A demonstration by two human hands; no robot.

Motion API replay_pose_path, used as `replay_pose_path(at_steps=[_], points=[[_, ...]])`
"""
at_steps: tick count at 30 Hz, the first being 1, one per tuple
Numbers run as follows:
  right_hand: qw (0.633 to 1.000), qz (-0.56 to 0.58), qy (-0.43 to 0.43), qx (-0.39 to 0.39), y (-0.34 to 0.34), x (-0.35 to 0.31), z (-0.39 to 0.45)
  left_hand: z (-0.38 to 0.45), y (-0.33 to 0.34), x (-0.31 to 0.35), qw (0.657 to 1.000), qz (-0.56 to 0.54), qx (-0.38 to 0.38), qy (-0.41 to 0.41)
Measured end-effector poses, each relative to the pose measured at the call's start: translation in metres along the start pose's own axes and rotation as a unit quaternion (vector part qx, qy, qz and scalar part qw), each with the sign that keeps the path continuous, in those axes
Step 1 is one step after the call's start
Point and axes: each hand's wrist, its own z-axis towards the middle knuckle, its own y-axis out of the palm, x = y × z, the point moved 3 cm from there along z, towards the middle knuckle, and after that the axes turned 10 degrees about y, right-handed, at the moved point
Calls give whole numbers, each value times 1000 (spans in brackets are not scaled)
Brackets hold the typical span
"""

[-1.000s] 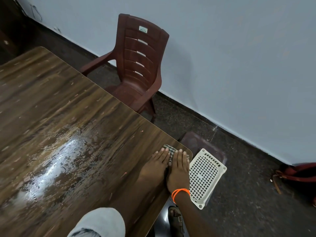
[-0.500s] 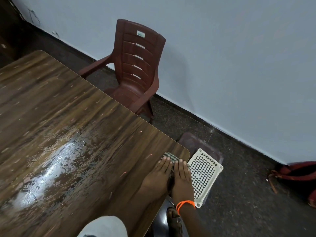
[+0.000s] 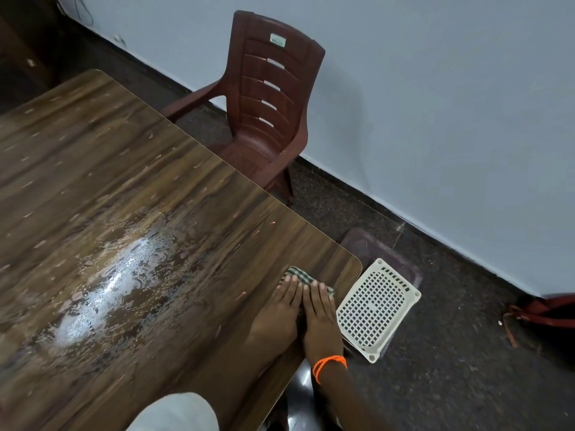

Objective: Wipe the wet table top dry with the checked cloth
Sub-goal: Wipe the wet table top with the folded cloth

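The dark wood-grain table top point(image 3: 130, 188) fills the left of the view, with a shiny wet patch point(image 3: 115, 275) in its middle. A small green-and-white checked cloth point(image 3: 299, 273) lies near the table's right corner. My left hand point(image 3: 280, 309) and my right hand point(image 3: 320, 318) lie side by side, flat, fingers straight, pressing down on the cloth. Only the cloth's far edge shows past my fingertips. An orange thread band circles my right wrist.
A maroon plastic chair point(image 3: 270, 98) stands by the table's far edge against the pale wall. On the dark floor right of the corner lie a white perforated tray point(image 3: 376, 309) and a dark lid point(image 3: 370, 247). A reddish bag point(image 3: 547, 312) sits at the right edge.
Both hands with the cloth have slid a little away from the table's corner edge, along the table. The view has shifted slightly.
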Motion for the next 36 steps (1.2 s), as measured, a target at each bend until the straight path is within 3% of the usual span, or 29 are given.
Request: replay_pose_path(at_steps=[7, 12, 18, 24, 32, 36], points=[[999, -35, 7, 6, -18, 28, 6, 18, 1, 24, 999, -42, -1, 22], [999, 7, 38, 13, -9, -4, 28, 28, -12, -6, 1000, -13, -9, 0], [1000, 1, -12, -17, 14, -39, -4, -29, -5, -30, 998, 12, 54, 0], [999, -11, -34, -20, -2, -12, -46, -46, 19, 13, 1000, -21, 12, 17], [999, -2, 36, -13, -6, -1, -7, -6, -9, 13, 999, 16, -37, -11], [1000, 12, 4, -25, 8, -31, -10, -33, -7, -5, 999, -13, 5, -37]])
